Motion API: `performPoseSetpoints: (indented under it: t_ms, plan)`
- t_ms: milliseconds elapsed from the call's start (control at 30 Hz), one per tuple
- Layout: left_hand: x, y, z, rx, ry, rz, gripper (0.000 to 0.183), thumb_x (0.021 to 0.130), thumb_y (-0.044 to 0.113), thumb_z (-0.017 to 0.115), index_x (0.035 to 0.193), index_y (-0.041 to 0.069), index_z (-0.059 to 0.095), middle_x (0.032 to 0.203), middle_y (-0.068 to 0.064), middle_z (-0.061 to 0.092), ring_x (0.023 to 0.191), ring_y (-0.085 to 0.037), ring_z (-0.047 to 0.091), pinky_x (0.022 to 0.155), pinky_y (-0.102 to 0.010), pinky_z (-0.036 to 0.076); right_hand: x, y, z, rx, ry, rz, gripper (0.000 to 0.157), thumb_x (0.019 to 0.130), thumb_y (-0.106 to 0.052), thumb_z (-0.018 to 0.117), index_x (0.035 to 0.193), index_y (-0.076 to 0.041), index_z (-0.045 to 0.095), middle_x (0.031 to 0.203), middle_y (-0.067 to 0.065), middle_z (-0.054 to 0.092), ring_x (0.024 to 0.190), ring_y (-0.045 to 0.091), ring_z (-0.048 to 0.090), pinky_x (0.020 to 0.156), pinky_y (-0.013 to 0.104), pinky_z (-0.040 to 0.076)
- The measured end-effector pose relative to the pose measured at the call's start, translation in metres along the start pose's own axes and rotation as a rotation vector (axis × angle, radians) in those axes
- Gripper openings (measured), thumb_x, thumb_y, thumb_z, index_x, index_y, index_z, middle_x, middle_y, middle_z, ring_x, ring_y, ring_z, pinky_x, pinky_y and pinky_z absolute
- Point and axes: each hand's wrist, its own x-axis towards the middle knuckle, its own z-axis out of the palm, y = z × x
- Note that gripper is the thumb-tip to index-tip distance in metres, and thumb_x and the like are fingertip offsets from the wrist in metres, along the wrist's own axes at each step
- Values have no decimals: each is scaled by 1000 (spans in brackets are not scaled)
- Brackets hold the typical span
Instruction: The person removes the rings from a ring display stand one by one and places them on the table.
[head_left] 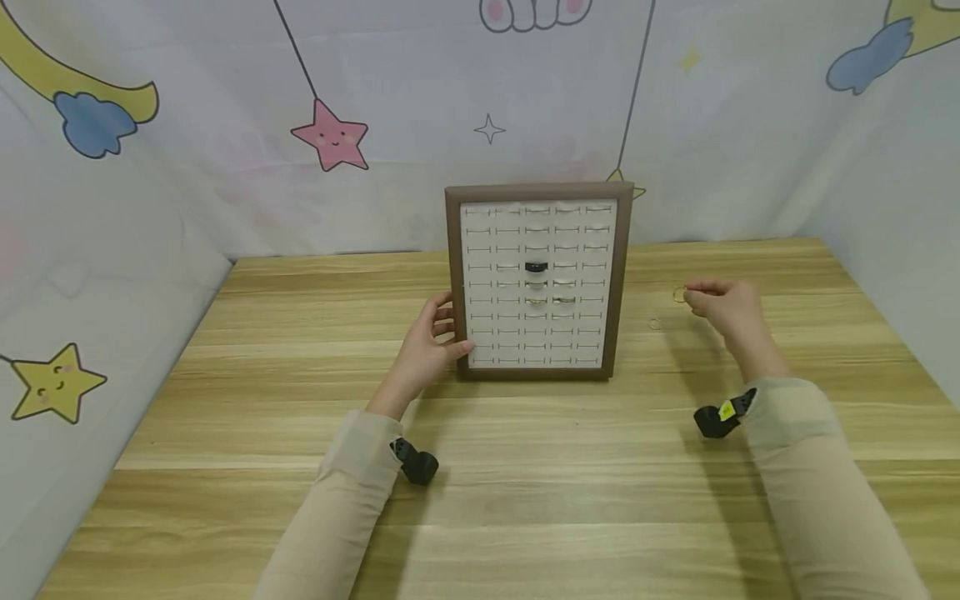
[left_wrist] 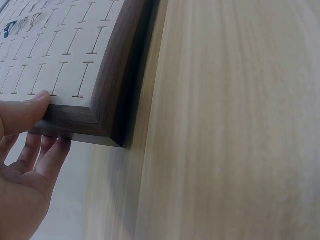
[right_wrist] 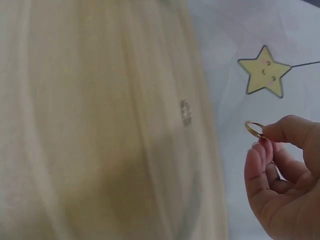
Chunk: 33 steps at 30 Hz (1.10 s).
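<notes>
A brown-framed ring display board [head_left: 483,333] with a white slotted face stands upright on the table. My left hand [head_left: 426,346] grips its left edge, thumb on the front and fingers behind, as the left wrist view also shows. Between thumb and fingertips my right hand [head_left: 731,317] pinches a gold ring [right_wrist: 253,128], held up to the right of the board. A silver ring [right_wrist: 186,112] lies on the table near that hand. In the board's middle slots sit a black ring [head_left: 536,267] and several thin metal rings [head_left: 564,300].
The wood-grain table [head_left: 300,333] stretches out around the board. Behind it hangs a pale cloth backdrop [head_left: 405,83] printed with stars and clouds, which also lines both sides. Each sleeve cuff carries a small black wrist camera [head_left: 417,467].
</notes>
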Motion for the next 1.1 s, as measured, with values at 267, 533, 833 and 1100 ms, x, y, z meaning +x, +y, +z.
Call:
performPoseSetpoints:
  t_ms: [267, 533, 833, 1100]
  plan:
    - [1, -1, 0, 2, 0, -9, 79, 84, -2, 66, 148, 19, 26, 140, -13, 41, 129, -31, 45, 106, -44, 44, 8, 19, 3, -144, -85, 46, 41, 92, -21, 52, 124, 5, 55, 79, -11, 60, 74, 4, 51, 63, 18, 46]
    - [2, -3, 0, 14, -1, 2, 78, 84, -2, 66, 148, 19, 26, 139, -13, 42, 129, -31, 46, 108, -42, 43, 11, 25, 3, -167, -136, 33, 41, 93, -17, 54, 122, 11, 55, 75, -14, 60, 67, -2, 53, 62, 15, 47]
    - [2, -2, 0, 11, -1, 6, 78, 84, -3, 66, 148, 18, 26, 138, -13, 42, 129, -31, 45, 108, -42, 42, 8, 22, 4, -159, -104, 15, 41, 92, -16, 52, 123, 10, 54, 86, -3, 64, 70, 1, 53, 62, 16, 47]
    - [1, -1, 0, -3, 3, -4, 78, 84, -4, 65, 147, 18, 26, 139, -13, 42, 129, -31, 45, 108, -44, 42, 3, 3, 4, -123, 1, -53, 44, 97, -23, 46, 131, 5, 50, 128, 26, 52, 87, 5, 54, 72, 13, 48]
